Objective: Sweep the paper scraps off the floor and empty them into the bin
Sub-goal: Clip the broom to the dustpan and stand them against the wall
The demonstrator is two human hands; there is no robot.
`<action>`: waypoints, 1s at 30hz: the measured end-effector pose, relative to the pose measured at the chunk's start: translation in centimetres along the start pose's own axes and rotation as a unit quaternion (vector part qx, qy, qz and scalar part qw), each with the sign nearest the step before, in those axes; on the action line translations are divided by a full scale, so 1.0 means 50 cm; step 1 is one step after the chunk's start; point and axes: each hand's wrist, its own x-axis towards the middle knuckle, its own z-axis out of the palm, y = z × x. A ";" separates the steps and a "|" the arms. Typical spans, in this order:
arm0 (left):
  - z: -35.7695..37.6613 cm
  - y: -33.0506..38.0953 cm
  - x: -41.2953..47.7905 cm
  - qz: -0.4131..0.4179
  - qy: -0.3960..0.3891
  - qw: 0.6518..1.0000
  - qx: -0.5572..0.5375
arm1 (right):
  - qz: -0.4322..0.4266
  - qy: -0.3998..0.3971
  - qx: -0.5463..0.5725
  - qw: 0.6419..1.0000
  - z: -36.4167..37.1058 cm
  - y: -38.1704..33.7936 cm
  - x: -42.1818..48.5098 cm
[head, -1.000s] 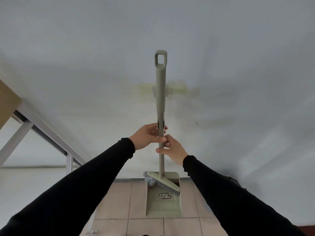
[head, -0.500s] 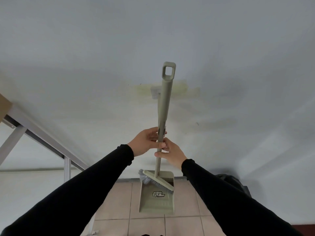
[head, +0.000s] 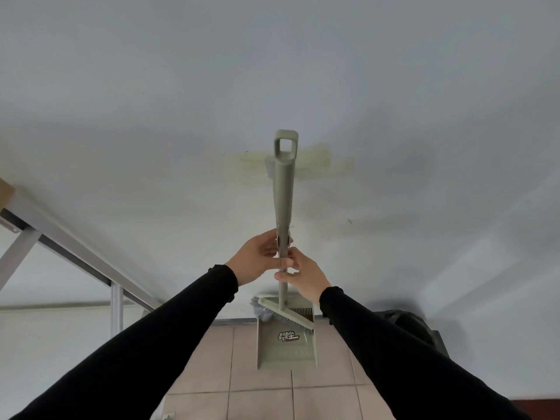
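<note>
While left hand (head: 257, 259) and right hand (head: 306, 275) both grip the handle (head: 284, 192) mid-frame, the step is tool pickup; next, probably separate broom (head: 285, 313) from dustpan (head: 286, 351).

Grey-white stained wall (head: 151, 86); beige tiled floor (head: 263, 401); metal-framed table (head: 69, 250) left.

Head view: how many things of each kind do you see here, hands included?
Broom: 1
Dustpan: 1
Hands gripping the broom: 2, the left hand and the right hand
Dark bin, partly hidden: 1
Total: 5
</note>
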 end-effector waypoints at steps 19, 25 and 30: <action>0.003 0.001 0.009 -0.038 -0.024 0.998 0.045 | -0.011 0.018 -0.017 1.000 -0.009 -0.007 -0.005; 0.001 0.006 -0.001 -0.042 0.011 0.995 0.087 | 0.000 0.009 -0.018 1.000 -0.023 -0.013 -0.012; 0.005 0.015 -0.013 -0.022 0.036 0.995 0.091 | 0.007 0.001 -0.033 0.999 -0.022 -0.025 -0.016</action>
